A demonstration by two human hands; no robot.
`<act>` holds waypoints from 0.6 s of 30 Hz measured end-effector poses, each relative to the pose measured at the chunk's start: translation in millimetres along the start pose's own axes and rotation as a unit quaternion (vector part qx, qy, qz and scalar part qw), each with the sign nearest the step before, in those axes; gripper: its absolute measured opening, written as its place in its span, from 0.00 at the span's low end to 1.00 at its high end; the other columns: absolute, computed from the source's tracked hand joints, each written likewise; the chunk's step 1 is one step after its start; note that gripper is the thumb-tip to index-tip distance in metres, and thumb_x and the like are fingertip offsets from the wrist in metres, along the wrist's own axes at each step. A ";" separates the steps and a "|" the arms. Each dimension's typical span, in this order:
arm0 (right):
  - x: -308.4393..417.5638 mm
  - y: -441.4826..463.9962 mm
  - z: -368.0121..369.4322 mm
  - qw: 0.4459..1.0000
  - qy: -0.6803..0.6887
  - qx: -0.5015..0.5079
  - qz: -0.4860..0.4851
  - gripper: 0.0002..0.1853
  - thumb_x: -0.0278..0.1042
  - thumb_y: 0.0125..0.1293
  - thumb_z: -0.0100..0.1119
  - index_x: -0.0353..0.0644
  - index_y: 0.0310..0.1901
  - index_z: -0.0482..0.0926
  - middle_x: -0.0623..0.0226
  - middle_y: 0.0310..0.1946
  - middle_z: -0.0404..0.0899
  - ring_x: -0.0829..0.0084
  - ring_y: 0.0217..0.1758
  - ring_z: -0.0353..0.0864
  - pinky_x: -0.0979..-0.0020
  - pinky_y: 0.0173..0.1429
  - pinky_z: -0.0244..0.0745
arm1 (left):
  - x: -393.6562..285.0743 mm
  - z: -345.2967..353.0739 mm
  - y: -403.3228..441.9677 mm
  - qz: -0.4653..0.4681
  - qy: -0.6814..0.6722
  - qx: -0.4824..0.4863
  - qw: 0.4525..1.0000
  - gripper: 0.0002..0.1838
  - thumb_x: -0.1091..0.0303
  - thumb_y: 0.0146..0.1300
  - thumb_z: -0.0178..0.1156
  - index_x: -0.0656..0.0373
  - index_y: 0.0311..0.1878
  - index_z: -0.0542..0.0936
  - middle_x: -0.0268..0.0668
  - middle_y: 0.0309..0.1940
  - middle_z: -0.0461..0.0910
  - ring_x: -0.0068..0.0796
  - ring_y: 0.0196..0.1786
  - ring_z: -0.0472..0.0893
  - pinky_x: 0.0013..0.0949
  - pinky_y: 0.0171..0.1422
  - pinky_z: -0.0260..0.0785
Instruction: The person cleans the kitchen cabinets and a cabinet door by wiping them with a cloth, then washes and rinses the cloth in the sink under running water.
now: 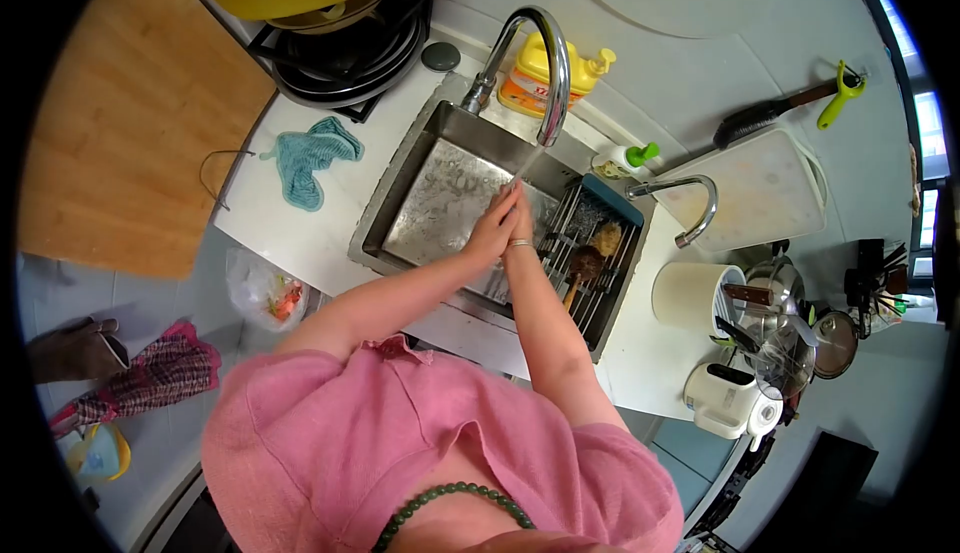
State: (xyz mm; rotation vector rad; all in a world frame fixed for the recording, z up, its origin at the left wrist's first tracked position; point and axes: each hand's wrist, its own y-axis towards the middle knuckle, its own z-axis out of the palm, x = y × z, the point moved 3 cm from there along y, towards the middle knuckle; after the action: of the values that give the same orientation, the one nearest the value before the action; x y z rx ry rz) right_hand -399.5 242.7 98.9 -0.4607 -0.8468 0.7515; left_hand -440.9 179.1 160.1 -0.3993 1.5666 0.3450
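My left hand (487, 230) and my right hand (522, 225) are pressed palm to palm over the steel sink (425, 203). A thin stream of water from the tall curved faucet (553, 73) reaches their fingertips. The left fingers lie stretched out against the right hand, which they partly cover. No object shows between the hands. A thin bracelet (519, 243) circles the right wrist. To the right of my hands, a drying rack (625, 243) in the sink holds a dark-headed brush (586, 263) and a tan scrubber (607, 239).
A yellow detergent bottle (535, 78) stands behind the faucet. A second, smaller faucet (708, 198) rises on the right. A teal cloth (308, 161) lies left of the sink. Pans (350, 78) sit on the stove. A utensil holder (685, 293) and white kettle (720, 398) stand right.
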 end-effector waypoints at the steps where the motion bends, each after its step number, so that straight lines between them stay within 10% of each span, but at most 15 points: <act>1: -7.8 -1.8 4.8 0.998 -0.033 0.043 -0.031 0.26 0.48 0.71 0.43 0.41 0.64 0.63 0.66 0.58 0.70 0.69 0.59 0.70 0.67 0.61 0.67 | 2.6 -5.9 9.2 -0.013 -0.024 0.001 1.000 0.23 0.68 0.68 0.47 0.56 0.66 0.65 0.44 0.68 0.61 0.35 0.71 0.57 0.29 0.72 0.47; 6: -6.6 -36.3 27.8 0.992 -0.056 0.073 -0.091 0.22 0.38 0.72 0.44 0.38 0.64 0.62 0.63 0.57 0.71 0.69 0.55 0.73 0.69 0.58 0.71 | 21.3 -34.0 44.0 -0.040 -0.069 -0.049 0.996 0.22 0.68 0.66 0.50 0.55 0.64 0.68 0.45 0.67 0.62 0.39 0.70 0.59 0.31 0.71 0.51; 10: 19.6 -22.8 29.8 0.999 0.034 0.008 -0.010 0.16 0.38 0.72 0.43 0.37 0.54 0.71 0.61 0.53 0.73 0.64 0.54 0.74 0.65 0.59 0.71 | -12.2 -22.0 10.3 0.086 -0.005 -0.024 0.996 0.22 0.72 0.66 0.46 0.54 0.64 0.68 0.43 0.68 0.60 0.38 0.72 0.56 0.34 0.73 0.48; 12: 14.8 -17.1 24.5 1.000 -0.019 0.020 0.010 0.17 0.43 0.71 0.44 0.40 0.52 0.72 0.61 0.50 0.74 0.63 0.52 0.75 0.64 0.58 0.71 | -19.8 -26.5 13.7 0.248 0.201 -0.054 0.946 0.14 0.68 0.68 0.47 0.60 0.52 0.75 0.46 0.54 0.74 0.38 0.60 0.72 0.34 0.63 0.62; 18: -2.3 -7.4 28.3 0.993 -0.064 -0.096 0.028 0.22 0.53 0.71 0.40 0.44 0.50 0.73 0.64 0.46 0.77 0.65 0.50 0.76 0.65 0.55 0.73 | -2.3 -25.2 46.1 -0.007 -0.122 -0.060 0.991 0.10 0.66 0.69 0.46 0.61 0.42 0.75 0.40 0.34 0.78 0.33 0.39 0.77 0.33 0.45 0.68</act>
State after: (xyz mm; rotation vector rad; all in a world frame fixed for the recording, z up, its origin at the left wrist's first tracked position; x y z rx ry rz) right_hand -420.3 238.2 119.2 -0.6141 -1.0359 0.7613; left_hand -484.3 208.7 162.0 -0.4432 1.3072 0.4611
